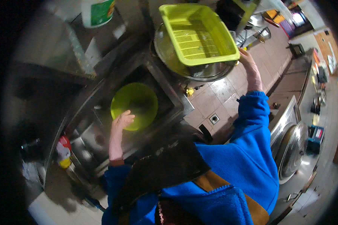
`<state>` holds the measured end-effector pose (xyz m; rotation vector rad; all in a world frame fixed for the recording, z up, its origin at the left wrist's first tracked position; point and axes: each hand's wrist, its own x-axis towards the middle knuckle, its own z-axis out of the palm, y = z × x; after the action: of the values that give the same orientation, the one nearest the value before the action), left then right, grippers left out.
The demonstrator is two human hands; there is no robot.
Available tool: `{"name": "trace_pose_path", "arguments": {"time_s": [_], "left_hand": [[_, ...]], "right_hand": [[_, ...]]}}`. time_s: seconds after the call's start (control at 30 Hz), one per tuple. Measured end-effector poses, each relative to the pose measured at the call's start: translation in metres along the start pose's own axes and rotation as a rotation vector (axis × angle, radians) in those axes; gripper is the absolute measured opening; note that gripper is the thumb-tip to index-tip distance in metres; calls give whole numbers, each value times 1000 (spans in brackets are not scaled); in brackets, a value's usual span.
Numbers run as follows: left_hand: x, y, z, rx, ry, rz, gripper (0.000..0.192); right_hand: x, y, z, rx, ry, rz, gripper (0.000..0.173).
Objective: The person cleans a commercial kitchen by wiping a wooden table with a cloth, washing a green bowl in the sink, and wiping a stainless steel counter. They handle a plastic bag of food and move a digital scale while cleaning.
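Observation:
A round yellow-green basin point(142, 97) stands in the dark sink basin point(169, 105). My left hand point(124, 119) is at its near left rim, fingers bent over the edge; whether it grips the rim is not clear. My right hand point(243, 54) is closed on the near right corner of a rectangular lime-green slotted plastic basket point(197, 45). This basket sits tilted over a large round metal bowl point(169, 50), beside the sink. What lies inside the round basin is blurred and cannot be made out.
A white and green bucket point(98, 14) stands at the top left. A red, white and yellow bottle point(64, 152) is left of the sink. Tiled floor with a drain point(214, 119) shows at the right. Beyond it, a large metal lid point(294, 152) rests on a steel counter.

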<state>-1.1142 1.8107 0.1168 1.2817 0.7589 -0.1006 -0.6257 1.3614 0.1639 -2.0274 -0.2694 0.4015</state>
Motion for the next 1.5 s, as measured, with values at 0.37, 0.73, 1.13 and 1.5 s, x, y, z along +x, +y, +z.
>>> {"name": "trace_pose_path", "arguments": {"time_s": [0.37, 0.73, 1.13, 1.5], "left_hand": [[59, -91, -69, 157, 335, -29, 39], [175, -142, 27, 608, 228, -267, 77], [91, -89, 65, 263, 422, 129, 46], [112, -80, 12, -81, 501, 33, 31]], "right_hand": [[-157, -63, 77, 217, 667, -454, 34], [-196, 11, 411, 202, -866, 396, 34], [-150, 72, 555, 1283, -606, 1097, 35], [-166, 18, 528, 1613, -731, 1134, 35]]}}
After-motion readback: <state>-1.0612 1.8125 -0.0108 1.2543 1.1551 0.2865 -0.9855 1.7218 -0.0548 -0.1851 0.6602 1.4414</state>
